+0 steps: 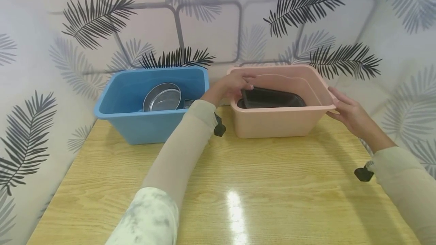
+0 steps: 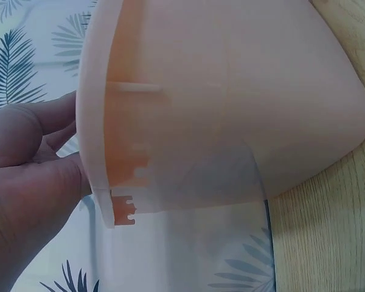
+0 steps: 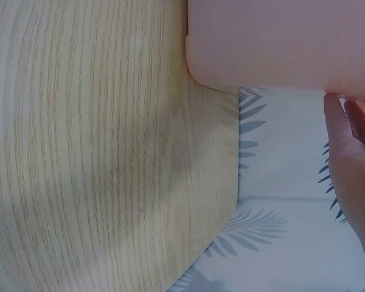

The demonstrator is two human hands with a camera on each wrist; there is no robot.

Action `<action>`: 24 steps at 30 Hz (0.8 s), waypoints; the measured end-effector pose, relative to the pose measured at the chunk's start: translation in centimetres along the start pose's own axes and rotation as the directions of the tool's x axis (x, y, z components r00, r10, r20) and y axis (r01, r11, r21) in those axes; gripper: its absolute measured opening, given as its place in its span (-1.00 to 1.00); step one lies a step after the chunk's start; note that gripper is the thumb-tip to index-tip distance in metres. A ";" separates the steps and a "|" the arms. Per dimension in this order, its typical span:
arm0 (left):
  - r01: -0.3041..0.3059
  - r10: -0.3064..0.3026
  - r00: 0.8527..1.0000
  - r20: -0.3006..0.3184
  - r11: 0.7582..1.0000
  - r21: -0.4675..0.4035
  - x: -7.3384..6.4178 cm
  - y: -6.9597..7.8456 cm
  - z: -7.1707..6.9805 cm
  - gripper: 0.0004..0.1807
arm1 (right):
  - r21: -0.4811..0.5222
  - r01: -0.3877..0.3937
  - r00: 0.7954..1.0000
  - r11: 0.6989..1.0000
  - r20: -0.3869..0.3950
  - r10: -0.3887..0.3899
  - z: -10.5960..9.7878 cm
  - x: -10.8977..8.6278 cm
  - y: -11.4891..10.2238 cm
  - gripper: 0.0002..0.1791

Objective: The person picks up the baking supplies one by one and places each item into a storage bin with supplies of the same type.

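Note:
My left hand (image 1: 235,81) reaches over the left rim of a pink bin (image 1: 272,122), its index finger stretched out and its thumb close to the raised end of a black rectangular tray (image 1: 272,98). In the left wrist view, the bin's rim hides the fingertips. The tray lies tilted inside the bin, over another dark piece at its left end. At the bin's right end, my right hand (image 1: 351,112) rests its fairly straight fingers against the rim. The right wrist view shows fingertips (image 3: 332,100) meeting the bin's outer wall.
Left of the pink bin stands a blue bin (image 1: 153,127) holding a round metal pan (image 1: 165,97) and another partly hidden metal item. Both bins sit at the back of a wooden table (image 1: 272,184), against a leaf-patterned wall (image 1: 211,29). The left forearm crosses before the blue bin's right corner.

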State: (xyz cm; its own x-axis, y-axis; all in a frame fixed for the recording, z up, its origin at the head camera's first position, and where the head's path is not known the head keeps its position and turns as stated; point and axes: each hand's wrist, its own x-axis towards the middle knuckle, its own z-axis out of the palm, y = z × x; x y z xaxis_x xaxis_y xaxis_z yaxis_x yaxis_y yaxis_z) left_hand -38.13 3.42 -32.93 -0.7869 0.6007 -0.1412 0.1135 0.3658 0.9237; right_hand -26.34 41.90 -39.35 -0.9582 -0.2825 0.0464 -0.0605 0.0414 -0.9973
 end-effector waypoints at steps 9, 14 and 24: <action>-0.069 0.058 0.997 -0.059 0.977 -0.202 -0.4 0.6 -0.5 -0.40 | -0.011 -0.019 1.000 1.000 -0.006 0.019 0.0 0.1 -0.2 -0.31; -0.111 0.102 0.994 -0.046 0.959 -0.262 -0.9 1.1 -0.4 -0.43 | -0.029 -0.025 0.999 0.999 -0.033 0.024 0.2 0.2 -0.3 -0.31; -0.181 0.187 0.982 -0.002 0.947 -0.264 -2.7 1.7 0.2 -0.42 | -0.029 0.076 0.961 0.997 -0.266 -0.081 1.0 -0.4 0.7 -0.29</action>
State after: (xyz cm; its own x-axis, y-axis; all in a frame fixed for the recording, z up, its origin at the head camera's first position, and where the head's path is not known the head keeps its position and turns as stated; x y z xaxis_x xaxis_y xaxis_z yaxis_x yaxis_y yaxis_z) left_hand -35.69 2.57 -31.06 -0.7531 0.6570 0.0352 0.0898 0.0497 0.9947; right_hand -25.70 41.11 -40.09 -0.9900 -0.0199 0.1400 -0.1408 0.0476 -0.9889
